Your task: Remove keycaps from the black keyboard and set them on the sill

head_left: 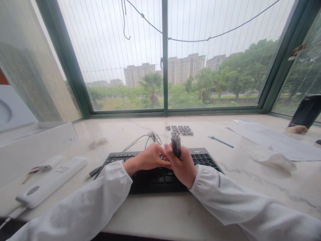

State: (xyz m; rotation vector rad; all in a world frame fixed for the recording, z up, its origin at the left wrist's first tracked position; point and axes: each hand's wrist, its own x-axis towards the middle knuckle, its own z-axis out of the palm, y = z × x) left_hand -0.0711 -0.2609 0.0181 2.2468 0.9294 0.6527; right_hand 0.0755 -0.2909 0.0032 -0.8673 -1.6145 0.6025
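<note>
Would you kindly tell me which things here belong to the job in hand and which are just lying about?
In the job, it seems:
keyboard, beneath the left hand and right hand
dark-handled tool, in the right hand
small loose keys, beyond the keyboard

Probably just lying about:
white device with a cable
white box
printed sheet
blue stick, its use unclear

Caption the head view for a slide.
Left hand beside right hand over a black keyboard, the right gripping a dark object; loose keycaps beyond.

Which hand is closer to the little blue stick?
Right. The right hand, over the keyboard, is left of the blue stick; the left hand is farther left, also over the keyboard.
</note>
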